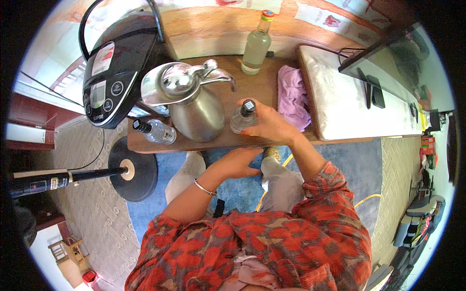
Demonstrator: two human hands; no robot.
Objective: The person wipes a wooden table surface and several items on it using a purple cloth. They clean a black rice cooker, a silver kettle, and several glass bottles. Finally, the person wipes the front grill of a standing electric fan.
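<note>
My right hand (273, 125) is wrapped around a small clear bottle with a black cap (238, 122), which is upright at the front of the wooden table (258, 91). My left hand (238, 162) hovers over my lap just short of the table's front edge, thumb apart from the fingers and nothing in it. Left of the held bottle stands a steel vacuum jug (198, 116) with a shiny lid and lever. Beside the jug, a second clear bottle with a black cap (160, 131) stands near the table's left corner.
A black electric hot-water dispenser (120, 69) occupies the left. A taller glass bottle of pale liquid (256, 49) stands at the back. A crumpled pink cloth (291, 98) lies against a white-topped board (342, 109) under a screen. A pole with a round black base (134, 189) rises at left.
</note>
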